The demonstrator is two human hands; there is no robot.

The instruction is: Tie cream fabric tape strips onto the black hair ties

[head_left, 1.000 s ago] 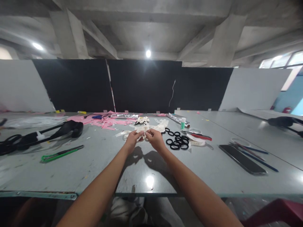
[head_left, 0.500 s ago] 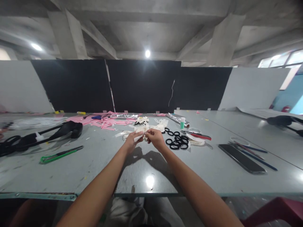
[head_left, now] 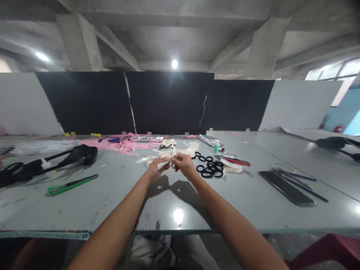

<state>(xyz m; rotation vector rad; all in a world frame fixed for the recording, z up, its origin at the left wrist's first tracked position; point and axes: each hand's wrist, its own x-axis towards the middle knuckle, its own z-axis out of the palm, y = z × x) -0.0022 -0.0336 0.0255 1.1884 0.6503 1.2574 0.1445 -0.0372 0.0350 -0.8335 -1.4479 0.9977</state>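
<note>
My left hand (head_left: 154, 170) is closed on a white paper piece (head_left: 163, 164) over the middle of the table. Fingertips of my right hand (head_left: 183, 163) pinch at the same piece, meeting the left fingers. What exactly lies between the fingertips is too small to make out. Just behind the hands are cream paper strips (head_left: 191, 148) and a small heap of paper pieces (head_left: 168, 143). Several black rings (head_left: 208, 168) lie to the right of my right hand, next to a green glue stick (head_left: 216, 146) and a red-handled tool (head_left: 237, 162).
Pink paper strips (head_left: 126, 145) and foil rolls (head_left: 209, 141) spread along the back. At left lie a green cutter (head_left: 71, 185) and a black strapped item (head_left: 87, 153). A phone (head_left: 285, 187) and blue pencil-like sticks (head_left: 306, 189) lie right. A dark partition (head_left: 168, 101) stands behind.
The view has shifted very slightly. Both hands stay together on the white paper piece, with no clear change in their grip.
</note>
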